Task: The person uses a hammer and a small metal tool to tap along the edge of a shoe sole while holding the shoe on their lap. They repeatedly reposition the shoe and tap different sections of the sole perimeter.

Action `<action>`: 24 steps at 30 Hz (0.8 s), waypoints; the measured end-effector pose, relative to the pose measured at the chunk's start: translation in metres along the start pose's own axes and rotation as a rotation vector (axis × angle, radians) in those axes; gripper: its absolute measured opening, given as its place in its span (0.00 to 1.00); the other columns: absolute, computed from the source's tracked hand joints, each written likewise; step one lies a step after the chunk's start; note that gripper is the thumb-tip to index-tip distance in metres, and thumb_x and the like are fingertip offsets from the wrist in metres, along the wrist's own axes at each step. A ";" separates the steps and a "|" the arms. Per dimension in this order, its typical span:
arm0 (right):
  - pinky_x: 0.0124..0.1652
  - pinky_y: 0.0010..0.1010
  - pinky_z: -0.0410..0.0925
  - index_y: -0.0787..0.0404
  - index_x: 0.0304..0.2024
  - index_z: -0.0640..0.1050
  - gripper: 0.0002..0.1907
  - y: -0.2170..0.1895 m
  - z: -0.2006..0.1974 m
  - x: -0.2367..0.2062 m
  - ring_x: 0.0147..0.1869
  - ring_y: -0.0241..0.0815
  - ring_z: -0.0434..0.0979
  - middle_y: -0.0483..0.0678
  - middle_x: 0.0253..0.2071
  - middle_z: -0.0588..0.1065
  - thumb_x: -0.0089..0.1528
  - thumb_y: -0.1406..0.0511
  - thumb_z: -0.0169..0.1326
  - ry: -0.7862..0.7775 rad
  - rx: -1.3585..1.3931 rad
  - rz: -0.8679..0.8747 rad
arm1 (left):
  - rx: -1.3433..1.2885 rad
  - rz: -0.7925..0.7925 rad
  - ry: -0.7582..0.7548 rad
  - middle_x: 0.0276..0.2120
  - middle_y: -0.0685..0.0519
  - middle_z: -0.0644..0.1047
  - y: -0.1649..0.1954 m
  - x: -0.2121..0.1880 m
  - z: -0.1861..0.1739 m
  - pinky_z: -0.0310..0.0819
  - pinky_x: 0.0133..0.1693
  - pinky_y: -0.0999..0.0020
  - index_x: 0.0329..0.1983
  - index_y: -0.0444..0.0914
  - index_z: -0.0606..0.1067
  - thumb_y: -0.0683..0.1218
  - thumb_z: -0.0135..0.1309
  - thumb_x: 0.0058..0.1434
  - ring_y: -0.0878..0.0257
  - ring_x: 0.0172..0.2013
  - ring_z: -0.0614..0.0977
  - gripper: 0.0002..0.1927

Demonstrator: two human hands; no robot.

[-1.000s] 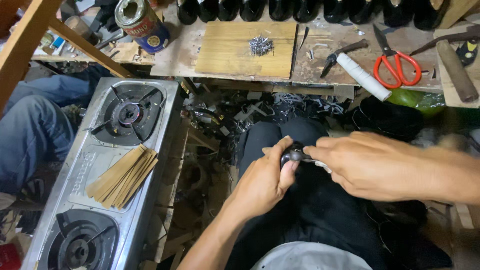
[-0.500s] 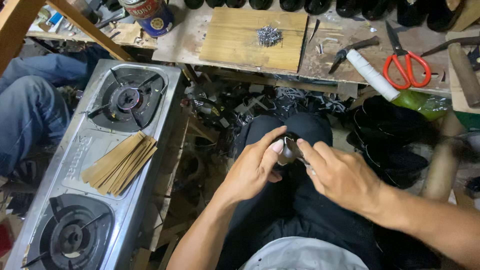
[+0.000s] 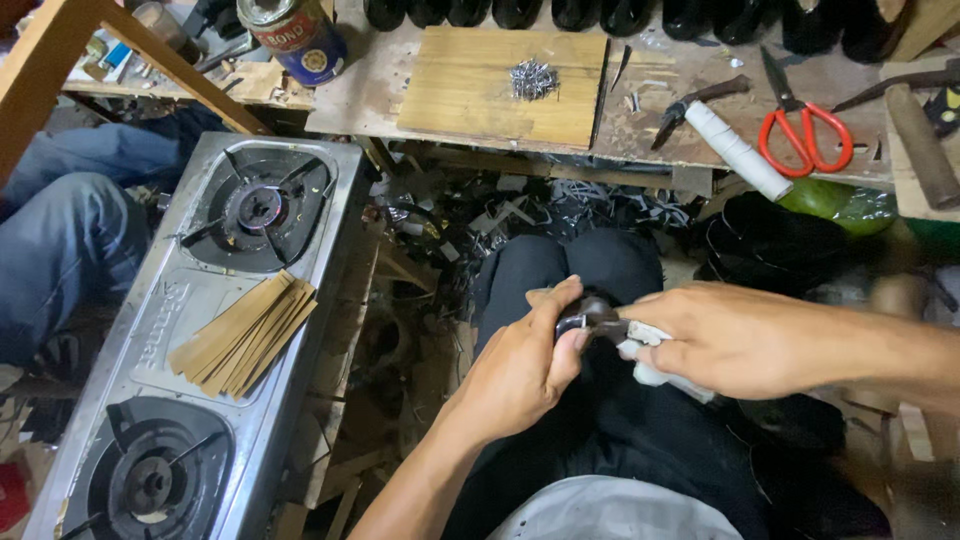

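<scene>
Since half a second before, the right hand (image 3: 745,340) had slid rightward from the knees and now closed around a white-wrapped handle (image 3: 655,372), its metal head meeting the small dark object (image 3: 585,318) over the lap. That object sat pinched in the closed left hand (image 3: 525,355), thumb on top. Left of the left hand stood a two-burner gas stove (image 3: 200,330) carrying a fan of thin wooden strips (image 3: 245,335). Beyond the knees, on the wooden surface (image 3: 660,110), lay a board with a heap of small nails (image 3: 533,78) and red-handled scissors (image 3: 805,125).
</scene>
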State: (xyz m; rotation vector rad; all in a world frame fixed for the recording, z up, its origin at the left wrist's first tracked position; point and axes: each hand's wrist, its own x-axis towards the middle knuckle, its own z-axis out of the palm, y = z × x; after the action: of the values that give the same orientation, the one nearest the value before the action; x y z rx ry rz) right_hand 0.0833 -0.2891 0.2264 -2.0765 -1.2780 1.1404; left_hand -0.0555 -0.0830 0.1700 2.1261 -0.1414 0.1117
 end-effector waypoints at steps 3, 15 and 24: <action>0.36 0.39 0.73 0.56 0.66 0.71 0.32 -0.016 -0.003 -0.006 0.37 0.48 0.81 0.49 0.39 0.75 0.58 0.66 0.55 0.039 -0.415 0.034 | -0.008 0.078 -0.033 0.59 0.29 0.74 -0.003 0.003 -0.004 0.70 0.58 0.51 0.68 0.28 0.62 0.47 0.47 0.71 0.34 0.56 0.77 0.26; 0.27 0.39 0.72 0.70 0.55 0.74 0.26 -0.003 0.079 0.016 0.28 0.53 0.78 0.55 0.32 0.72 0.53 0.69 0.59 0.733 -0.461 -0.137 | -0.362 -0.273 -0.025 0.32 0.44 0.80 0.001 0.006 -0.010 0.81 0.32 0.67 0.71 0.38 0.63 0.49 0.39 0.71 0.61 0.26 0.83 0.26; 0.36 0.41 0.72 0.62 0.43 0.77 0.11 -0.004 0.046 0.000 0.33 0.51 0.80 0.50 0.30 0.77 0.61 0.65 0.51 0.213 0.095 0.141 | 0.043 0.114 0.174 0.56 0.34 0.76 0.000 -0.007 0.006 0.77 0.49 0.51 0.65 0.32 0.64 0.43 0.45 0.71 0.36 0.48 0.82 0.21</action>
State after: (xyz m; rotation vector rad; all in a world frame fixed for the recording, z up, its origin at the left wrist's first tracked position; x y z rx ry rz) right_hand 0.0435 -0.2895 0.2032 -2.1771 -0.9736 0.9857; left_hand -0.0618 -0.0872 0.1657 2.1394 -0.1582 0.3689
